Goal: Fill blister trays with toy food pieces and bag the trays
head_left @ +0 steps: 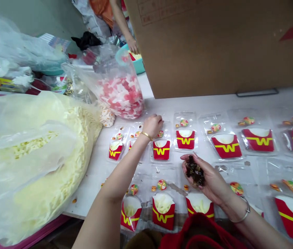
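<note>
My right hand (211,181) is cupped palm up around a clump of small glossy dark brown pieces (195,171). My left hand (153,126) reaches over the back row of clear plastic blister trays, its fingers bent down and together; whatever they hold is hidden. Just below it lies a tray with a red fries box (161,149) marked with a yellow W and a tiny toy pizza (160,134). Under my right hand, a front-row tray carries a red box with pale toy fries (199,204). Beside that one is another filled fries box (163,211).
At left, a big clear bag of pale yellow toy fries (84,138) overlaps the table. Behind it stands a bag of pink and white pieces (121,93). A large cardboard box (221,48) blocks the back right. Another person's hand (133,45) reaches into a turquoise basin (139,65).
</note>
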`<move>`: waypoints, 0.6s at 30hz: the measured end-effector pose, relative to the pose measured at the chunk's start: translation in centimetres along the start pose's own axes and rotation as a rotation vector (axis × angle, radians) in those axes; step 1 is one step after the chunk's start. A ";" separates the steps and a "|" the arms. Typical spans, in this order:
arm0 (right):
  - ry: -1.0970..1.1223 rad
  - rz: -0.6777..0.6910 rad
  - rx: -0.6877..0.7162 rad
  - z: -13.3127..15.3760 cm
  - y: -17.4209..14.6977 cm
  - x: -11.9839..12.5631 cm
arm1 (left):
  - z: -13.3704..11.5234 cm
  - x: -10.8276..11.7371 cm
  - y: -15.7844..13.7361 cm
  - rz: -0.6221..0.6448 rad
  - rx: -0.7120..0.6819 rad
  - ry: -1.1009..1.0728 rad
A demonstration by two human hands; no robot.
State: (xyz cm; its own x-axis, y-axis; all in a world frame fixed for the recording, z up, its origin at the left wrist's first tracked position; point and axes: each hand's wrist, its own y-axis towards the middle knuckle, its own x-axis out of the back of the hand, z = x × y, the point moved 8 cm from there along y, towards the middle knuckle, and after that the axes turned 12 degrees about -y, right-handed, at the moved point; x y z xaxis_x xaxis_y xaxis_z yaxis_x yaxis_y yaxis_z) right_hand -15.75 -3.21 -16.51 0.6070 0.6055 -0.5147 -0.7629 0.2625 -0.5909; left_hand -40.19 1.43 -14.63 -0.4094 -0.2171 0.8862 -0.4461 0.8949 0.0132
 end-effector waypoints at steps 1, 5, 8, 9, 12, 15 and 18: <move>0.018 0.007 -0.002 0.2 0.1 0.1 | -0.4 0.3 -0.3 -0.021 -0.016 -0.015; 0.083 0.044 -0.005 0.9 0.5 0.2 | -4.3 1.9 -3.3 0.002 -0.149 -0.280; 0.086 0.044 0.001 1.3 0.8 0.2 | -9.3 1.5 -6.5 0.243 -0.285 -0.528; 0.078 0.040 0.000 1.3 0.9 0.2 | -10.7 1.3 -7.4 0.308 -0.305 -0.575; 0.068 0.027 -0.007 1.2 1.1 0.4 | -13.2 0.8 -8.7 0.385 -0.303 -0.632; 0.079 0.030 0.012 1.5 1.0 0.7 | -13.5 0.6 -8.1 0.356 -0.276 -0.695; 0.075 0.002 0.059 2.2 0.8 1.6 | -11.6 0.9 -5.3 0.177 -0.194 -0.725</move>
State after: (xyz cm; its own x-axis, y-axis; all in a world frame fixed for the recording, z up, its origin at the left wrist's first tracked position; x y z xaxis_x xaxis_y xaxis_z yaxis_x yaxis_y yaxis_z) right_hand -15.92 -0.37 -16.41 0.6185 0.5490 -0.5621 -0.7747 0.3066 -0.5530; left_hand -28.95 0.97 -8.56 -0.9107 -0.2054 0.3584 -0.2050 0.9780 0.0395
